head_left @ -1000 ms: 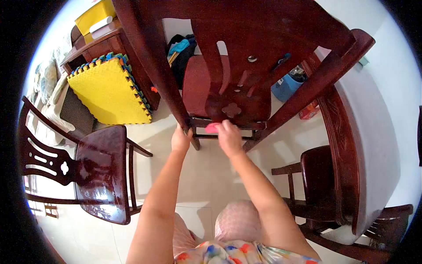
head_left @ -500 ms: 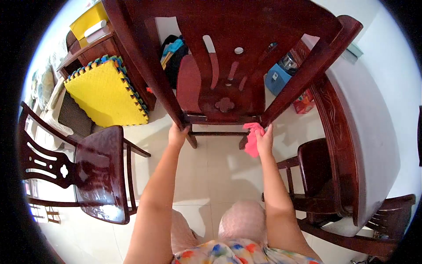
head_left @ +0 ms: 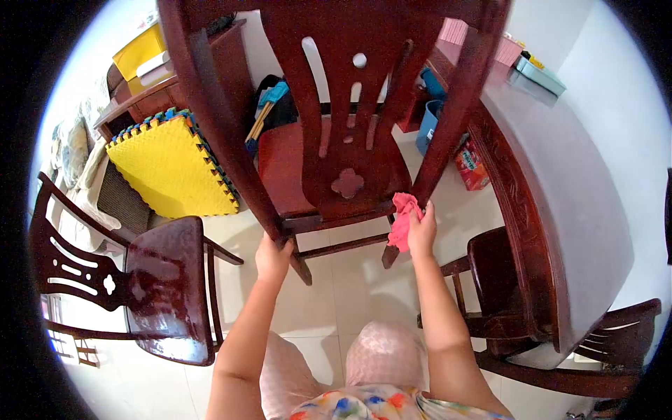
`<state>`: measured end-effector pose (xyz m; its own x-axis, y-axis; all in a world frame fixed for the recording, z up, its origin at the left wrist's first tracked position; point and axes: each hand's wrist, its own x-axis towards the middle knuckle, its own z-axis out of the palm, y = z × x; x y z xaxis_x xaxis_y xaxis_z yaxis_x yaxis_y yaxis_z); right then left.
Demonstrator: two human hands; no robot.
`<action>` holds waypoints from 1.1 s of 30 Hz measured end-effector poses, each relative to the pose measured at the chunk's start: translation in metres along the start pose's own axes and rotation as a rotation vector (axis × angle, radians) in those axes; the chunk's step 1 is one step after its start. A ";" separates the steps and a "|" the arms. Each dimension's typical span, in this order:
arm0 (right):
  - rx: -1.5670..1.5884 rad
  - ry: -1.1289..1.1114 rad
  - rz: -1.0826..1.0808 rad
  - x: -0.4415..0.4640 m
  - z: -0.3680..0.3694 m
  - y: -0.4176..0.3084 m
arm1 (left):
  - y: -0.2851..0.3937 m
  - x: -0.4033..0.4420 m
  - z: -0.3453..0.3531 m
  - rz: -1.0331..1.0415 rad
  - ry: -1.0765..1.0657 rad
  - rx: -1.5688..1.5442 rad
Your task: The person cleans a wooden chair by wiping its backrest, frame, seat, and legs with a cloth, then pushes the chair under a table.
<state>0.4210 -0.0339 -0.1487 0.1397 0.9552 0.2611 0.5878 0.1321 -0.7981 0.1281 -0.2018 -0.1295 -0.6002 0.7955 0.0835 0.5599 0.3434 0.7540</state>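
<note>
A dark red wooden chair (head_left: 348,157) stands in front of me with its carved back toward me. My left hand (head_left: 274,256) is closed around the chair's left rear post, just below seat height. At the same height on the opposite post, my right hand (head_left: 422,231) grips the chair, with a crumpled pink cloth (head_left: 403,222) held in its fingers. The cloth lies against the post beside the seat edge. Part of the right hand's grip is hidden behind the post and cloth.
Another wooden chair (head_left: 164,287) stands at left, near yellow foam mats (head_left: 171,164) leaning on furniture. Along the right runs a long table (head_left: 570,175), with a tucked chair (head_left: 493,269) and a red package (head_left: 472,166) beside it. A blue bin (head_left: 428,127) is farther back.
The chair has turned slightly, its top shifting left and its seat coming lower in view. My left hand has moved down and left with the post; the right still holds the pink cloth.
</note>
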 end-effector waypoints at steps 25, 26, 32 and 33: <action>-0.253 -0.001 -0.683 0.000 0.056 -0.042 | -0.002 0.077 -0.004 0.238 0.397 -0.140; -0.229 0.000 -0.664 -0.004 0.060 -0.040 | -0.003 0.079 -0.004 0.230 0.394 -0.156; -0.122 -0.140 -0.617 -0.039 0.085 -0.067 | -0.007 0.082 0.000 0.262 0.401 -0.173; -0.074 -0.159 -0.649 -0.054 0.096 -0.074 | -0.007 0.081 0.002 0.271 0.414 -0.184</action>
<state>0.2935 -0.0693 -0.1561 -0.3757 0.7163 0.5880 0.5667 0.6796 -0.4657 0.0764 -0.1386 -0.1288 -0.6445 0.5665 0.5135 0.6388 0.0299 0.7688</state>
